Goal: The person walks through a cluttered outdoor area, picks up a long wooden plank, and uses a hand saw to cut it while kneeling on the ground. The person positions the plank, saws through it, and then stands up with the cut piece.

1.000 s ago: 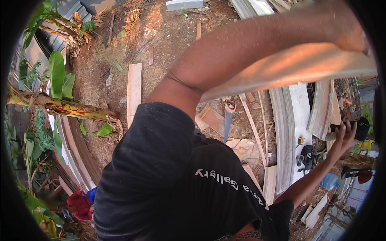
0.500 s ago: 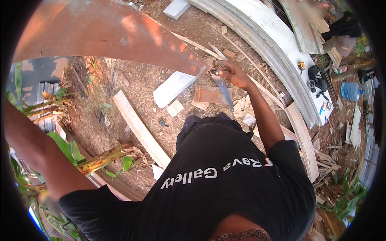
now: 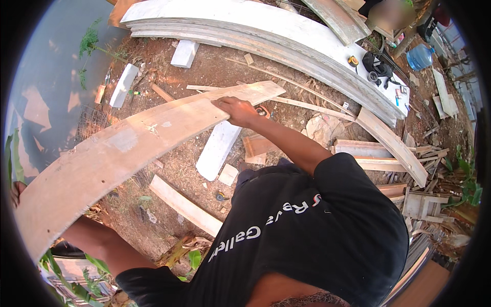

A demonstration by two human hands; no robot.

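A long pale wooden board [image 3: 128,138] with a whitish patch spans from the left edge of view to the upper middle, raised above the ground. My right hand [image 3: 235,110] grips it near its far right end, fingers laid over the edge. At the board's left end, my left hand [image 3: 18,193] holds the other edge; most of that hand is hidden by the board and the rim of view. Just beyond my right wrist shows the orange and black handle of a handsaw [image 3: 263,111]; its blade is hidden.
Beneath lie a white block [image 3: 217,151], a tape measure [image 3: 221,196] and a plank [image 3: 184,204]. Stacked long panels [image 3: 245,38] curve across the back. A black bag [image 3: 376,64] and a blue water jug [image 3: 420,58] are right. Another person [image 3: 391,18] is at upper right.
The reddish-brown sheet face has turned out of sight, and a pale face now shows, lower and nearer. My right hand has moved from the handsaw to the board. The view has swung.
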